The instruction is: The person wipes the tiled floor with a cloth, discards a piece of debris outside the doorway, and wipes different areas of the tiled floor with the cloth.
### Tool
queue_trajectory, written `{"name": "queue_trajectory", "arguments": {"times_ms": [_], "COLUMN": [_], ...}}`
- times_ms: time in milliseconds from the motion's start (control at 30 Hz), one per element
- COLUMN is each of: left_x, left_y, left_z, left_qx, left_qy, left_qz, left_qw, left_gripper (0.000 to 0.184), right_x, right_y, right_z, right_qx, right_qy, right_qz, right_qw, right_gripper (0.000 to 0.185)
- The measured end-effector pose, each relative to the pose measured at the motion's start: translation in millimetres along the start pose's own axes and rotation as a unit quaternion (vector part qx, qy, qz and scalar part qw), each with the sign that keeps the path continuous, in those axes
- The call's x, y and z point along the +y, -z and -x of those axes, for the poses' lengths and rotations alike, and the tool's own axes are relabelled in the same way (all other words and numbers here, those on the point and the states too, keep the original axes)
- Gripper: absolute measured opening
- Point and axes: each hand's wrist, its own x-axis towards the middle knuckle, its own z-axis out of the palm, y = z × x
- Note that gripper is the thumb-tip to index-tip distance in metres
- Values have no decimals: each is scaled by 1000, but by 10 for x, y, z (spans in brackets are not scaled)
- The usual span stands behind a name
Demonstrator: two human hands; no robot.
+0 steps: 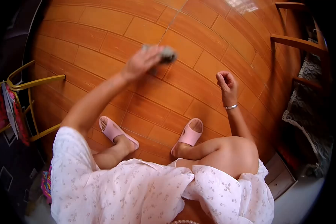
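Note:
A bunched grey-green cloth [168, 56], blurred by motion, is in my left hand [142, 62], whose fingers press over it. That hand is stretched out ahead over the orange tiled floor [168, 93]; whether the cloth touches the tiles I cannot tell. My right hand [227, 85] is curled into a loose fist, with a silver bracelet [231, 107] at the wrist. Nothing shows in its fingers, and it is held above the floor in front of my knee. My feet wear pink slippers [192, 132], standing apart below the hands.
At the left stands a yellow metal-framed chair [37, 83] with a red patterned seat. Wooden furniture legs [298, 43] and a grey patterned fabric [306, 86] line the right side. Behind me at the lower right is a pale box-like piece [282, 177].

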Motion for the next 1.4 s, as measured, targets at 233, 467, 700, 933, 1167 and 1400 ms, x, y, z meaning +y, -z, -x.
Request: {"name": "queue_trajectory", "arguments": {"times_ms": [233, 467, 700, 933, 1167, 1400], "left_x": [872, -90, -452, 1162, 1600, 658], "left_y": [537, -53, -411, -386, -930, -1317], "left_z": [1478, 923, -286, 52, 363, -1098], "left_qx": [-407, -153, 116, -129, -311, -111], "left_qy": [1, 39, 319, -64, -296, -87], "left_qz": [117, 34, 34, 100, 263, -3], "left_qw": [906, 987, 940, 984, 864, 990], "left_gripper": [38, 33, 30, 37, 41, 37], "right_x": [-79, -9, -140, -145, -199, -109], "right_y": [-92, 6, 320, 537, 786, 785], "right_z": [-20, 28, 71, 478, 1430, 2255], "right_qx": [-43, 2, 61, 95, 174, 270], "right_qy": [-9, -31, 25, 5, -74, -139], "right_qz": [43, -10, -36, -63, -33, -36], "right_qw": [998, 999, 997, 993, 981, 952], "right_gripper": [12, 15, 19, 19, 15, 16]}}
